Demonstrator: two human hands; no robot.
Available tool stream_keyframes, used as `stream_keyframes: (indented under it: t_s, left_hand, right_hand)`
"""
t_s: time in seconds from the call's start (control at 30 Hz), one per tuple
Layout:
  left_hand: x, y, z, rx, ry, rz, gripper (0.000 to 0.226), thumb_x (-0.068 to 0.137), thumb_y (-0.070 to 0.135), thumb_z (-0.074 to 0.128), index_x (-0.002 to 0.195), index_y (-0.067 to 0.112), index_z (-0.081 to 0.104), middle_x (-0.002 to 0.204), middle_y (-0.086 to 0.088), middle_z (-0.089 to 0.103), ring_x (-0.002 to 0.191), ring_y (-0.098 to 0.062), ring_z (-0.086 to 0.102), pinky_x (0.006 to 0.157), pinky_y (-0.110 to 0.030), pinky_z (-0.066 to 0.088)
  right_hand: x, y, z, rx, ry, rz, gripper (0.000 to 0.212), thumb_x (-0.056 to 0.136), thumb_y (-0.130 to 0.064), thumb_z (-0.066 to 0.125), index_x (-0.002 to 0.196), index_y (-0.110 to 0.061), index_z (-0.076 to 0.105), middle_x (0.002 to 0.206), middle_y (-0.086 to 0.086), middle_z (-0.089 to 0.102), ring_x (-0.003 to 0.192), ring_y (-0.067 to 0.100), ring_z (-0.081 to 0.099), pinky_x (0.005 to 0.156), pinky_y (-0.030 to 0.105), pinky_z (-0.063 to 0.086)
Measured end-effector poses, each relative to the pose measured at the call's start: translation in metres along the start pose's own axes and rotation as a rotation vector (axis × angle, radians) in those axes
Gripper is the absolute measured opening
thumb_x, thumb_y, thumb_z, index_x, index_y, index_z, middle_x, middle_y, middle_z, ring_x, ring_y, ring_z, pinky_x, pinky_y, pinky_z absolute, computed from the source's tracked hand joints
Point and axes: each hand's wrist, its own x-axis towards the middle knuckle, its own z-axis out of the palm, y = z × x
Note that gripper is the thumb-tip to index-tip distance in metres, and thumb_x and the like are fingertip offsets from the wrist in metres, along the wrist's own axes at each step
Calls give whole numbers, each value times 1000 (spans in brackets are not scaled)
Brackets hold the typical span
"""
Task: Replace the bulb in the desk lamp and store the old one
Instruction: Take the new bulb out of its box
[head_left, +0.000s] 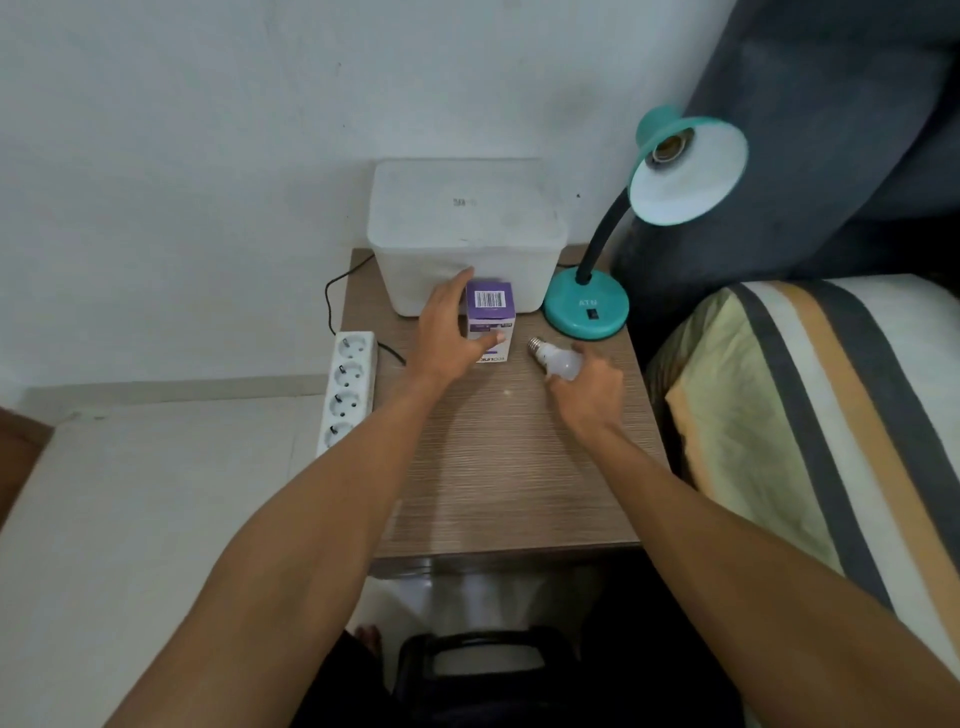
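Observation:
A teal desk lamp (587, 309) stands at the table's far right; its shade (691, 171) tilts toward me and the socket inside is empty. A white bulb (558, 359) lies on the wooden table (509, 467) with its screw base pointing left. My right hand (589, 392) is wrapped around the bulb's round end. A purple and white bulb box (491, 319) stands upright left of the bulb. My left hand (449, 332) curls around the box's left side, thumb at its front, touching it.
A closed white storage bin (462, 228) sits at the back of the table, behind the box. A white power strip (348, 389) lies along the table's left edge. A bed with a striped cover (810, 415) borders the right side.

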Motion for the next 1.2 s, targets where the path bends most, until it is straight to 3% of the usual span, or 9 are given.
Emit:
stream_keyframes:
  t_s: [0.23, 0.4, 0.5, 0.63, 0.87, 1.07, 1.2]
  left_hand:
    - [4, -2, -6, 17, -19, 26, 82, 66, 23, 97, 136, 9, 58, 130, -11, 59, 114, -17, 61, 99, -28, 53]
    - [1, -3, -12, 33, -47, 25, 83, 65, 27, 98, 136, 9, 59, 127, -12, 61, 114, -22, 63, 99, -35, 55]
    - [0, -6, -14, 30, -55, 29, 84, 64, 27, 99, 136, 11, 59, 125, -10, 62, 112, -22, 65, 98, -41, 57]
    - [1, -10, -16, 39, -98, 15, 85, 65, 28, 98, 138, 13, 56, 126, -8, 61, 113, -23, 66, 98, -44, 58]
    - [-3, -11, -12, -96, -148, -20, 80, 71, 17, 95, 139, 14, 53, 124, -5, 69, 109, -17, 70, 94, -38, 61]
    - [-7, -12, -7, -154, -127, -34, 80, 71, 11, 94, 139, 15, 52, 125, -3, 68, 107, -16, 70, 95, -38, 60]
    - [-7, -12, -4, -146, -113, -25, 82, 71, 9, 93, 142, 14, 52, 126, -3, 66, 108, -17, 69, 96, -38, 59]
  right_hand:
    - [7, -7, -8, -59, -12, -49, 66, 84, -32, 77, 142, -15, 52, 137, 10, 57, 124, 26, 54, 100, 37, 48]
    - [25, -40, -25, 34, -7, -403, 43, 92, -27, 69, 132, -16, 62, 132, 5, 63, 123, 19, 55, 105, 35, 46]
    - [37, -64, -28, -63, -144, -602, 36, 92, -25, 68, 127, -18, 67, 128, 5, 65, 117, 22, 59, 94, 36, 51]
    - [47, -79, -22, -257, -257, -747, 35, 93, -17, 65, 128, -20, 67, 141, 10, 57, 128, 29, 51, 98, 43, 47]
    - [53, -85, -22, -383, -339, -861, 35, 91, -21, 69, 125, -16, 69, 120, 6, 71, 105, 25, 66, 86, 41, 56]
    - [53, -90, -19, -430, -361, -845, 35, 90, -25, 68, 125, -22, 69, 111, 7, 73, 94, 26, 67, 80, 39, 55]
    - [51, -87, -18, -407, -304, -881, 32, 92, -22, 64, 124, -17, 68, 109, 12, 73, 94, 29, 68, 79, 42, 56]
